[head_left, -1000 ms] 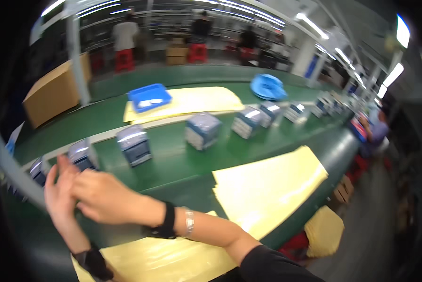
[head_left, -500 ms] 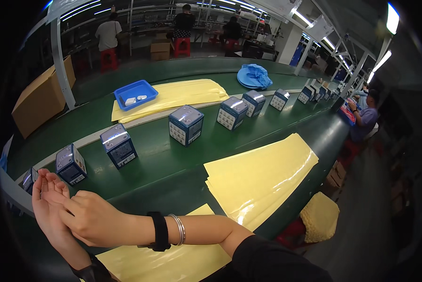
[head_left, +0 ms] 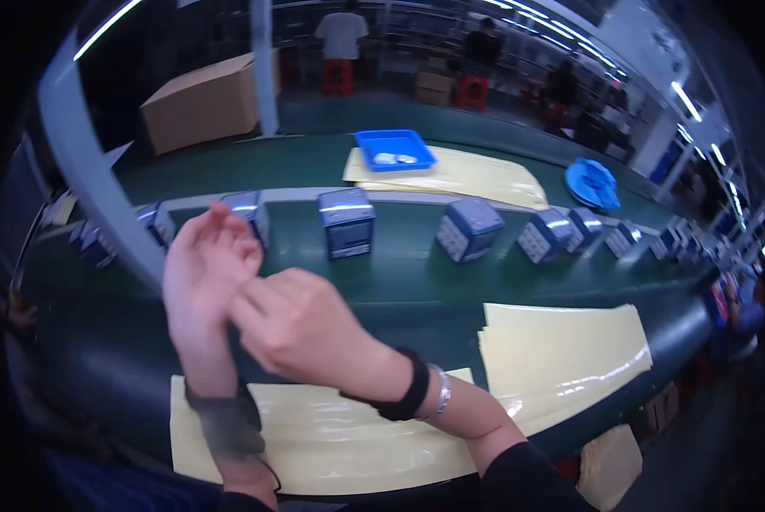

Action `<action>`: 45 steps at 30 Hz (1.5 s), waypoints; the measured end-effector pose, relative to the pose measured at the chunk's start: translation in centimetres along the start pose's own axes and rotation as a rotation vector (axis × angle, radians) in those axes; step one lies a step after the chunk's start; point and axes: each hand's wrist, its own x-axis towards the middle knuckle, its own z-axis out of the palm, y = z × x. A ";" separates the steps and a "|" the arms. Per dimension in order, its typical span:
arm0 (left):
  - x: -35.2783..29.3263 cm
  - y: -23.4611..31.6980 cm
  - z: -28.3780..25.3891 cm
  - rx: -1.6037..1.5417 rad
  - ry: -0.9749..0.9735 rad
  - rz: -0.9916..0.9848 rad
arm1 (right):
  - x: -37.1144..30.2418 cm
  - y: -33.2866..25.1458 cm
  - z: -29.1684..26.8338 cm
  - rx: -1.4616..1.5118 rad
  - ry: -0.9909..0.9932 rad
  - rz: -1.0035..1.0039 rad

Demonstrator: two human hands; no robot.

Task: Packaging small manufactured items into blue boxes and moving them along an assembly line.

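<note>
My left hand (head_left: 210, 269) is raised over the dark green bench with its palm turned up and its fingers loosely bent. Nothing shows in its palm, and a dark band (head_left: 225, 420) wraps its forearm. My right hand (head_left: 293, 320) reaches across, fingers curled closed against the base of my left palm. Whatever its fingertips may pinch is hidden. A black wristband (head_left: 406, 386) and silver bracelets (head_left: 440, 392) are on my right wrist. Under my forearms lie yellow sheets (head_left: 340, 435). Beyond my hands stands a row of blue boxes, the nearest box (head_left: 248, 218) partly behind my left fingers.
A second fan of yellow sheets (head_left: 562, 358) lies at the right. Farther back are a blue tray (head_left: 395, 136) with small white items and blue plastic (head_left: 593, 183). A metal post (head_left: 101, 162) rises at the left. People work in the background.
The view has swung left, so boxes, tray and sheets appear farther right. My two hands stay together, my right fingers still at my left palm.
</note>
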 end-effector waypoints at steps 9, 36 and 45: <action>-3.5 0.6 3.7 -0.019 0.271 0.523 | 0.1 -3.9 -0.1 0.347 -0.455 -0.027; -2.7 0.4 4.0 -0.019 0.360 0.597 | -0.1 -3.5 -0.2 0.411 -0.237 -0.280; -1.1 -0.9 3.2 1.115 0.232 0.711 | -0.5 -2.1 0.3 0.446 -0.098 -0.271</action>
